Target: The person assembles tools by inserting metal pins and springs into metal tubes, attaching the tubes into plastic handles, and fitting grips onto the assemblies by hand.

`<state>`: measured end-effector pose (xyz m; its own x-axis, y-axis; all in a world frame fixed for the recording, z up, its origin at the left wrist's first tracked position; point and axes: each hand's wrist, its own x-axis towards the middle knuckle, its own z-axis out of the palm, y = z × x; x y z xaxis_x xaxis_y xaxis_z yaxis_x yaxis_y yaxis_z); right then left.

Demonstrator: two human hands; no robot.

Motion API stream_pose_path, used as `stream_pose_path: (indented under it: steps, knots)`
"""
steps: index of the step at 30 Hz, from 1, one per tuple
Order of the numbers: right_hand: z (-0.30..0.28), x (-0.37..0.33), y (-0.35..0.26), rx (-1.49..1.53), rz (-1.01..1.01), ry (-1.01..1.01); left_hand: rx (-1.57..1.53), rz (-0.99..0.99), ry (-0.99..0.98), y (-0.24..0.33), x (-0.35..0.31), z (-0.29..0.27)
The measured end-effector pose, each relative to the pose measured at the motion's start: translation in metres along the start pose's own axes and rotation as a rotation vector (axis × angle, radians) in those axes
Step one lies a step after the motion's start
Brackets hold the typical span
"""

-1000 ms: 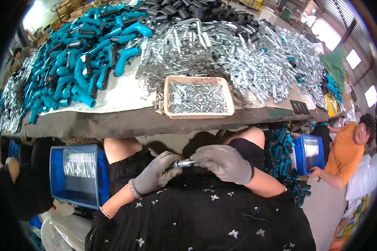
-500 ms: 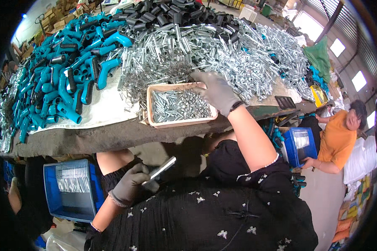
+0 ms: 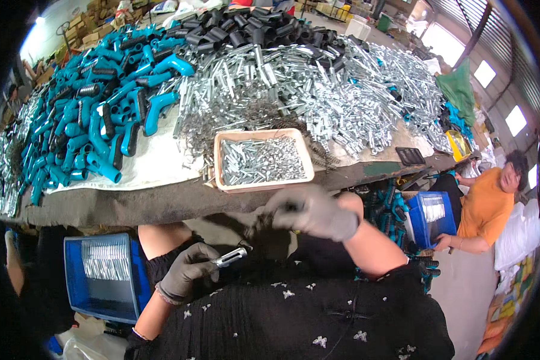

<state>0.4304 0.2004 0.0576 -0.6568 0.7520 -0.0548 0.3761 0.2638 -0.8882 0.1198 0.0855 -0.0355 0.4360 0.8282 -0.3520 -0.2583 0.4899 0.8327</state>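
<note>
My left hand [image 3: 191, 273], in a grey glove, is closed round one end of a silver metal channel piece [image 3: 230, 257]. The piece points up and to the right over my lap, its open slot showing. My right hand [image 3: 312, 215], also gloved, is blurred just in front of the table edge. Its fingers are bent together, and a dark, wiry bit like a spring [image 3: 259, 228] shows at their tips, too smeared to make out well. Beyond that hand, a cream tray [image 3: 219, 185] of small metal pins and fittings sits at the table's front edge.
Teal curved handles [image 3: 93, 129] are heaped at left, black tubes [image 3: 246, 29] at the back, silver metal parts [image 3: 348, 96] at right. Dark wire springs [image 3: 321, 157] lie beside the tray. A blue bin [image 3: 105, 305] with stacked silver pieces stands at left; a person in orange [image 3: 489, 201] sits right.
My right hand has come away from the springs behind the tray, down toward my lap. My left hand has turned the channel piece flatter, so its slot shows.
</note>
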Motion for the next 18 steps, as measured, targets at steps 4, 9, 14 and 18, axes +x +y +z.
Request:
stream_pose_path:
  steps: [4, 9, 14, 18]
  knots:
    - [0.038, -0.025, 0.023, -0.022, -0.145, 0.049, 0.098, 0.066, 0.039, 0.000, 0.006, 0.010]
    - [0.041, -0.047, 0.023, 0.001, -0.170, 0.061, -0.025, 0.121, -0.052, -0.010, 0.005, 0.011]
    - [0.089, -0.046, 0.026, 0.197, -0.061, -0.107, 0.068, 0.217, -0.147, -0.024, -0.003, 0.020]
    - [0.109, -0.027, 0.042, 0.477, 0.180, -0.257, 0.233, 0.117, -0.156, -0.018, -0.026, 0.028]
